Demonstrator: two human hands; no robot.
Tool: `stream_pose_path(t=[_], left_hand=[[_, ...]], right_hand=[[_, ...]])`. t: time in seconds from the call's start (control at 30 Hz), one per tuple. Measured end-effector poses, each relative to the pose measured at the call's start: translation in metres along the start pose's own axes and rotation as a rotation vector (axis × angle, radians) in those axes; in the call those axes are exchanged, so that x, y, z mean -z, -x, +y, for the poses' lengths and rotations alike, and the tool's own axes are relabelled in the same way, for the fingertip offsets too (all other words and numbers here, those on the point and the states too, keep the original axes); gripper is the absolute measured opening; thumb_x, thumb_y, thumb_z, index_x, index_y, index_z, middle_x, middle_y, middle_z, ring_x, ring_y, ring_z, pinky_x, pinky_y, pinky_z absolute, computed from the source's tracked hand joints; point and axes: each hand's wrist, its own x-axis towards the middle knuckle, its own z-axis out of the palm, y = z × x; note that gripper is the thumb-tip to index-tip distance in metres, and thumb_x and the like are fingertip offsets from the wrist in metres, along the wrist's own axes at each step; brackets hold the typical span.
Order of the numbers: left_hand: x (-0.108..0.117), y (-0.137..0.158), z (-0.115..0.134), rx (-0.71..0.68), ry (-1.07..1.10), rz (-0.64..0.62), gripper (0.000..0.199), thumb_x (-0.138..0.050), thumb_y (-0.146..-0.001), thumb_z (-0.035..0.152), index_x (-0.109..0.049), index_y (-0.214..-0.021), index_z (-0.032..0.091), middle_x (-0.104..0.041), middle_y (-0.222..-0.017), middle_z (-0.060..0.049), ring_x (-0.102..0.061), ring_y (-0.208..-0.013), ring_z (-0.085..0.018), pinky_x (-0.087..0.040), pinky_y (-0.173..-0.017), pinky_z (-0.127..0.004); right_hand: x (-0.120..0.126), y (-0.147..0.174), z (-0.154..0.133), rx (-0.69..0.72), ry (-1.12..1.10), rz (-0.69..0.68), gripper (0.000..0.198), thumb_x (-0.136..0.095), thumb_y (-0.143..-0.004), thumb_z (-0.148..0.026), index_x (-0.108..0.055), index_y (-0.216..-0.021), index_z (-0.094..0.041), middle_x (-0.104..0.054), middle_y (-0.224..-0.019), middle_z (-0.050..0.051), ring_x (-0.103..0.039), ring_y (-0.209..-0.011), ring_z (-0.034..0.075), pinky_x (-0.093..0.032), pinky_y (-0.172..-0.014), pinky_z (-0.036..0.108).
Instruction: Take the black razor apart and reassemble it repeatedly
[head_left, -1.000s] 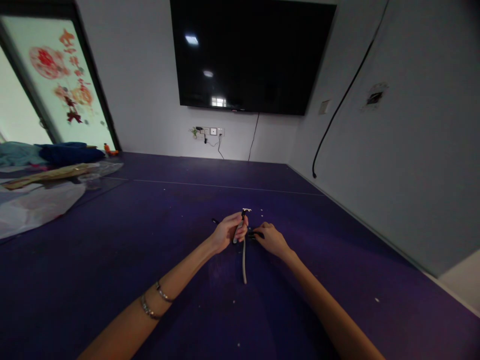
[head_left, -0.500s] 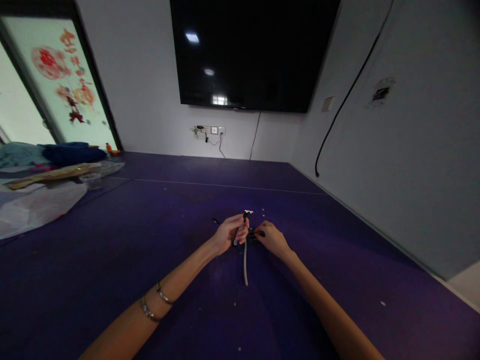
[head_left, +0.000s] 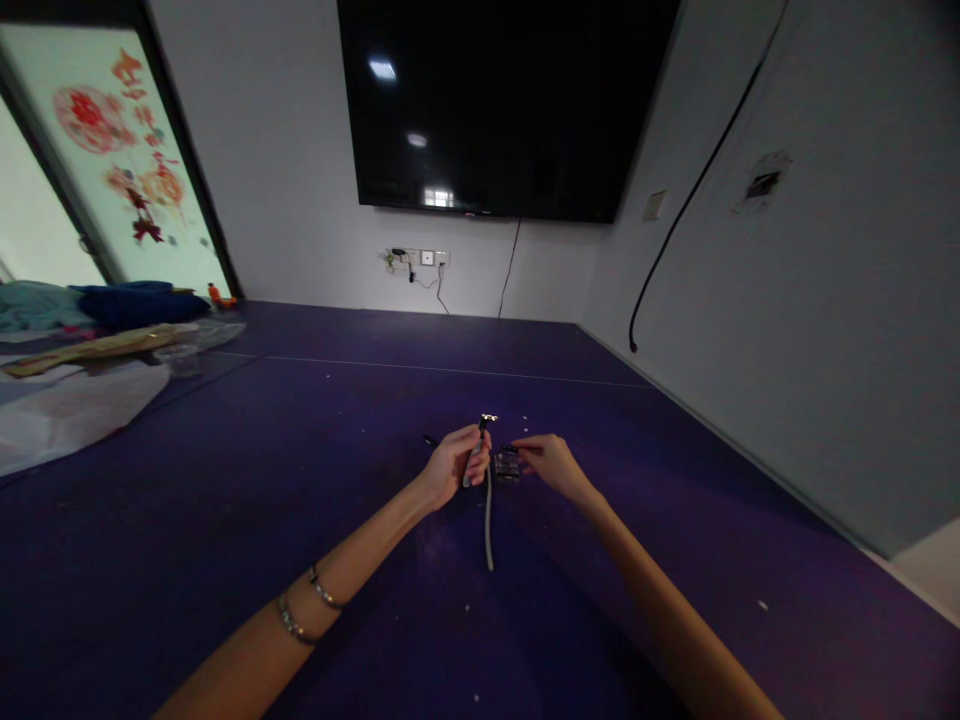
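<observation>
My left hand (head_left: pixel 450 468) is closed around the grey handle of a razor (head_left: pixel 475 462), whose shiny T-shaped head points up. Just right of it, a small clear case (head_left: pixel 508 466) with dark parts inside lies on the purple surface. My right hand (head_left: pixel 553 464) pinches a small dark piece (head_left: pixel 511 449) over the far edge of this case. What the piece is cannot be made out. A pale grey cord-like strip (head_left: pixel 489 530) runs toward me from beneath the razor. Behind my left wrist, the tip of a dark thin object (head_left: pixel 430 440) shows.
The purple surface (head_left: pixel 360 600) has small white specks on it. A plastic bag (head_left: pixel 82 415), cardboard and folded cloths (head_left: pixel 142 303) lie at the far left. A television (head_left: pixel 510 110) hangs above wall sockets (head_left: pixel 427 258); a black cable (head_left: pixel 694 190) hangs down the right wall.
My right hand has drawn slightly up and to the right, with a small dark piece at its fingertips, uncovering the clear case. My left hand still holds the razor, shifted slightly left.
</observation>
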Motion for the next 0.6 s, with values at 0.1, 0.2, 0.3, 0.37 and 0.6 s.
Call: stream_pose_path(t=[0.1, 0.2, 0.3, 0.37, 0.6], left_hand=[[0.0, 0.0, 0.0, -0.007, -0.021, 0.032, 0.019, -0.052, -0.08, 0.033, -0.052, -0.076, 0.015, -0.035, -0.051, 0.006, -0.03, -0.039, -0.005, -0.029, -0.041, -0.018], [-0.001, 0.001, -0.003, -0.05, -0.083, 0.084, 0.022, -0.054, -0.08, 0.036, -0.052, -0.076, 0.015, -0.036, -0.052, 0.007, -0.029, -0.039, -0.005, -0.028, -0.04, -0.018], [-0.001, 0.001, -0.009, -0.147, -0.173, 0.156, 0.022, -0.056, -0.078, 0.037, -0.055, -0.079, 0.015, -0.039, -0.052, 0.006, -0.033, -0.041, -0.005, -0.029, -0.041, -0.018], [-0.002, 0.001, -0.015, -0.196, -0.216, 0.186, 0.023, -0.057, -0.077, 0.036, -0.057, -0.083, 0.014, -0.044, -0.056, 0.004, -0.04, -0.045, -0.006, -0.033, -0.045, -0.019], [-0.01, 0.003, -0.024, -0.234, -0.318, 0.212, 0.025, -0.06, -0.077, 0.036, -0.055, -0.088, 0.015, -0.055, -0.068, 0.001, -0.053, -0.057, -0.01, -0.043, -0.057, -0.024]], right_hand=[[0.002, 0.0, -0.003, -0.003, -0.055, 0.021, 0.031, -0.045, -0.073, -0.009, -0.07, -0.091, -0.011, -0.069, -0.072, 0.005, -0.064, -0.064, 0.013, -0.055, -0.057, 0.025], [0.003, 0.0, -0.006, 0.0, -0.091, 0.036, 0.03, -0.045, -0.073, -0.007, -0.07, -0.089, -0.011, -0.068, -0.067, 0.005, -0.064, -0.06, 0.013, -0.056, -0.055, 0.025], [0.005, 0.0, -0.011, -0.002, -0.126, 0.055, 0.026, -0.049, -0.073, -0.009, -0.071, -0.088, -0.011, -0.067, -0.065, 0.005, -0.064, -0.058, 0.014, -0.055, -0.05, 0.026], [0.006, 0.0, -0.016, 0.01, -0.169, 0.075, 0.024, -0.053, -0.072, -0.011, -0.071, -0.087, -0.012, -0.069, -0.07, 0.006, -0.065, -0.061, 0.016, -0.055, -0.048, 0.025], [0.016, 0.004, -0.039, 0.098, -0.319, 0.167, 0.028, -0.062, -0.068, -0.022, -0.069, -0.095, -0.016, -0.071, -0.084, 0.007, -0.067, -0.073, 0.02, -0.056, -0.055, 0.029]])
